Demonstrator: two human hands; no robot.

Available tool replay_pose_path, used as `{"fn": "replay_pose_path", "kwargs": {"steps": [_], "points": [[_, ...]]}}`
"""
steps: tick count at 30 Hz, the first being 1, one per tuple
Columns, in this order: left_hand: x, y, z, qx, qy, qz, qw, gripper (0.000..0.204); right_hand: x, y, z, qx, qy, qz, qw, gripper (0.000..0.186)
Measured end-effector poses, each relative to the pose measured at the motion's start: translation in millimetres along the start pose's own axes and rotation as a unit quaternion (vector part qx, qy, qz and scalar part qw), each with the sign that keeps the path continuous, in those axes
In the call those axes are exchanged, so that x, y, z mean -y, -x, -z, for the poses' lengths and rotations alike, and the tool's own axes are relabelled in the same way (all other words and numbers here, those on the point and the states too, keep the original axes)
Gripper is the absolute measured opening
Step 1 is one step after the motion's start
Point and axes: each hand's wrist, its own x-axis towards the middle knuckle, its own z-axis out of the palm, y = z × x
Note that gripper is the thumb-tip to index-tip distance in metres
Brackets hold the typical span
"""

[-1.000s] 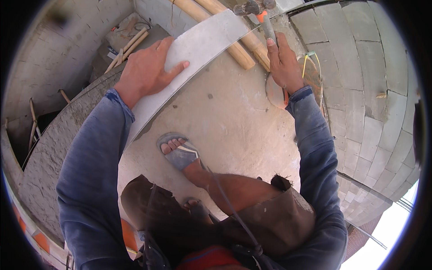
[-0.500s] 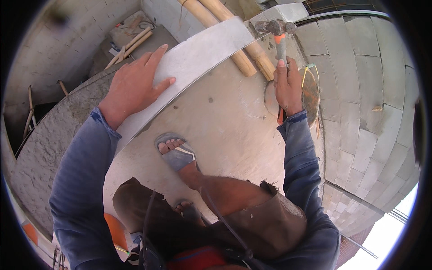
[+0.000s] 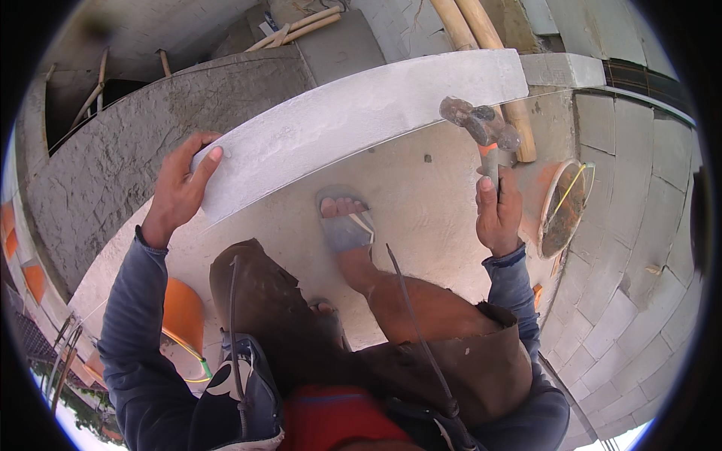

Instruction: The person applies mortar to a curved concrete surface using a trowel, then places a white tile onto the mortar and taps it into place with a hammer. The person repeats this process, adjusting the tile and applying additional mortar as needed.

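So here the person is standing on a rough concrete floor (image 3: 421, 203) with a long, pale grey block (image 3: 361, 120) held up in front of them. It runs from the near left up toward the far right, slightly curved by the lens, and its surface looks chalky and plain.

The left hand (image 3: 179, 192) has the left end of the block, fingers (image 3: 204, 161) wrapped over the top edge and clamped on it, thumb side tucked underneath from what I can tell. The right hand (image 3: 498, 214) is closed tight round the handle of a hammer (image 3: 483, 131), thumb laid up along the shaft. The hammer head is dark and worn, with an orange band just below it, and it sits right at the lower edge of the block near its right end. Can't tell if it's actually touching the block or just in front of it.

Below the block there's a foot in a grey sandal (image 3: 344, 225) flat on the floor, roughly between the two hands. To the right of the right hand, a round orange-rimmed pan (image 3: 562, 207) leans by a wall of grey blocks (image 3: 639, 248). A couple of wooden poles (image 3: 481, 30) lie at the far side, behind the block. There's a rough plastered wall (image 3: 120, 150) off to the left.
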Motion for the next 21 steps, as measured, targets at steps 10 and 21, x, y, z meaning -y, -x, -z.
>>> {"fn": "replay_pose_path", "kwargs": {"steps": [10,21], "points": [[-9,-7,-14,-0.071,-0.064,0.022,0.995,0.056,67,-50,-37,0.144,0.069,0.194,0.968,0.052],[0,-4,-14,-0.062,-0.083,0.034,0.994,0.062,59,-50,-56,0.153,0.128,0.144,0.969,0.051]]}}
